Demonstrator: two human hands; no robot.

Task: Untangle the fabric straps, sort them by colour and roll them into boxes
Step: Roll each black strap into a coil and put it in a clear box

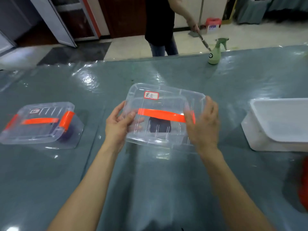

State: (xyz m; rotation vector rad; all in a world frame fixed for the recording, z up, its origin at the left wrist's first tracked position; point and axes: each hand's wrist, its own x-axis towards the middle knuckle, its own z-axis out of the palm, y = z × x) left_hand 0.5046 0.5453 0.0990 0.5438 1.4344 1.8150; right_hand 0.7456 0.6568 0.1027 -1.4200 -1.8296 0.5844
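The grey-green table (150, 180), covered with a glossy clear sheet, fills most of the view. A person in dark clothes (160, 22) stands at its far edge. At the right sits a white plastic tub (260, 140), well apart from the rest. In the middle is the clear lidded box (156, 139), its long axis running left to right across the table and its lid facing up towards the camera. A second clear box (38, 135) with orange latches lies flat at the left, angled a little, with something purple inside. The left hand (119, 125) grips the middle box's left end, thumb on the lid and fingers curled beneath. The right hand (204, 125), somewhat blurred, clasps the right end, fingers bent over the edge. A pale green spray bottle (215, 54) stands upright near the far edge. An orange handle (160, 115) spans the held lid lengthwise. Beneath it a dark roll (159, 126) shows through the plastic. A white label (151, 95) sits by the lid's far edge.
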